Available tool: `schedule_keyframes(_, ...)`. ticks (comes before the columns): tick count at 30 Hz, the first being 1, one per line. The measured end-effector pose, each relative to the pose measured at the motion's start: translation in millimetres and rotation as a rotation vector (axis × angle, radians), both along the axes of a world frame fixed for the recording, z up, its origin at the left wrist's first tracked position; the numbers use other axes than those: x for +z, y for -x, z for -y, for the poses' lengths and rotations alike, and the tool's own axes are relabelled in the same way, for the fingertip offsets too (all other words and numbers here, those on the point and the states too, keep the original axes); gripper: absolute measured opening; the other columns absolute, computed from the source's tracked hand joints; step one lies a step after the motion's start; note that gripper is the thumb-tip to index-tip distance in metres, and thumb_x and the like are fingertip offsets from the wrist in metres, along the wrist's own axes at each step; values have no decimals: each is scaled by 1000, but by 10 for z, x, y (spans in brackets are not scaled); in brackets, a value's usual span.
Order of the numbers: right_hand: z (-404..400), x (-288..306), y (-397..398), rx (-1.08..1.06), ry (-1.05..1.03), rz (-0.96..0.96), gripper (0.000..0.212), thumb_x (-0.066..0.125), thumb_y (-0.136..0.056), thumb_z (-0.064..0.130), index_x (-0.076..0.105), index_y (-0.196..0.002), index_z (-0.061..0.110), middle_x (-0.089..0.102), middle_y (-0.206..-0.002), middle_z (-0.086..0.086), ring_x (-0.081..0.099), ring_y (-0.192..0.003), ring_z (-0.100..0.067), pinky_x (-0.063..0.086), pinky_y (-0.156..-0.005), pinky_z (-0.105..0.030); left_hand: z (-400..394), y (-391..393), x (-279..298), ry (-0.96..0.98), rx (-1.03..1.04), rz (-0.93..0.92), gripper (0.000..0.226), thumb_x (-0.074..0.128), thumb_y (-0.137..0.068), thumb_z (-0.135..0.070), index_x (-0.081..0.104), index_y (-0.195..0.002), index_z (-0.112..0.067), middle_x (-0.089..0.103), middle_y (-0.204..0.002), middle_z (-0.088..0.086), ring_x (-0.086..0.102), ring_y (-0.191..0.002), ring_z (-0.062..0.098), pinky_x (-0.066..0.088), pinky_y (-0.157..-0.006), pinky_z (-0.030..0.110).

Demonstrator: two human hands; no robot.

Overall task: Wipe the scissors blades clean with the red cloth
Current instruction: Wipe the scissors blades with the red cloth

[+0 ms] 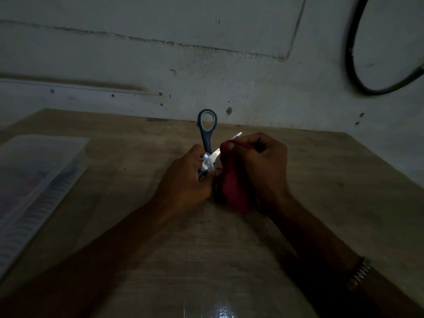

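wiping scissors blade w/ red cloth, both held above wood table.
l hand gripped pivot/handle; r hand pinched cloth round blade, blade axis ran up-right, tip past r fingers.

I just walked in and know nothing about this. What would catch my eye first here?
Probably the scissors at the centre of the wooden table, held open, one blue handle loop sticking up and a bright blade catching the light. The left hand grips them near the pivot while the right hand pinches a red cloth round the blade. A clear plastic box lies at the left edge.
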State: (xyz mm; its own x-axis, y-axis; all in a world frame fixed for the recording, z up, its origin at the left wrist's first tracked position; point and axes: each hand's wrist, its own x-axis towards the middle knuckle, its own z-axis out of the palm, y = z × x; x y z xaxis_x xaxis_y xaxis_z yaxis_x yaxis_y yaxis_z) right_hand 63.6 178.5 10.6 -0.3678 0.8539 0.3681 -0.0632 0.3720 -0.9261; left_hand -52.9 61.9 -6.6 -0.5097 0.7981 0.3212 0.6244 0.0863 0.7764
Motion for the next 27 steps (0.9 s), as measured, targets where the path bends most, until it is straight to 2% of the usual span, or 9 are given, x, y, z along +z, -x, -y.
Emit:
schedule_keyframes(4,-35,-23,5,-71,-17,-74,11,83,-85,13,80,-96,12,80,-87,2,78,-83,-12,66,-78,-36,10,-40,23,-15,-1,-6,28,73,-86,-28,55,-104,-17,74,-98,4,73,-87,26,59,-72,56)
schedule_keyframes(7,-58,-19,-12,-87,-25,-126,13,82,-88,16,78,-100,11,79,-91,2,77,-87,-11,65,-82,-37,10,-64,15,-36,20,-26,26,72,-87,-32,55,-102,-18,73,-96,3,73,-85,26,60,-69,56)
schedule_keyframes(11,25,-61,-1,71,-2,-37,14,84,-86,14,76,-97,11,80,-92,-2,78,-88,-19,65,-83,-45,-3,-50,-9,-30,32,-24,24,74,-89,-25,56,-103,-21,72,-94,-5,72,-82,14,61,-72,49)
schedule_keyframes(14,57,-95,22,211,62,23,15,86,-82,5,77,-95,5,80,-92,-9,79,-88,-27,64,-85,-53,-7,-14,-21,10,16,1,23,74,-89,-26,56,-104,-22,72,-92,-6,71,-81,14,60,-73,50)
schedule_keyframes(17,25,-73,22,202,85,-11,15,88,-79,3,78,-91,4,80,-88,-12,79,-84,-32,64,-82,-56,10,7,-13,-6,-33,-2,23,71,-89,-32,55,-103,-23,72,-87,-5,71,-77,16,58,-68,54)
schedule_keyframes(21,-15,-83,33,139,19,-13,13,87,-80,5,79,-91,6,80,-87,-8,79,-83,-27,66,-79,-49,7,3,-13,-24,-60,-10,41,60,-77,-58,55,-101,-25,71,-85,-4,71,-75,20,57,-64,54)
schedule_keyframes(24,-134,-56,7,62,57,-52,15,87,-82,13,80,-95,9,80,-91,-5,79,-87,-25,66,-80,-44,-16,5,2,11,-32,-30,38,65,-79,-50,58,-101,-19,69,-90,-4,70,-76,20,58,-65,53)
schedule_keyframes(27,-418,69,-210,-144,200,-120,20,86,-84,17,79,-99,6,78,-88,-4,78,-85,-18,64,-71,-28,-47,10,2,27,-8,-21,29,75,-87,-38,53,-101,-25,70,-95,-11,70,-80,5,61,-70,36)
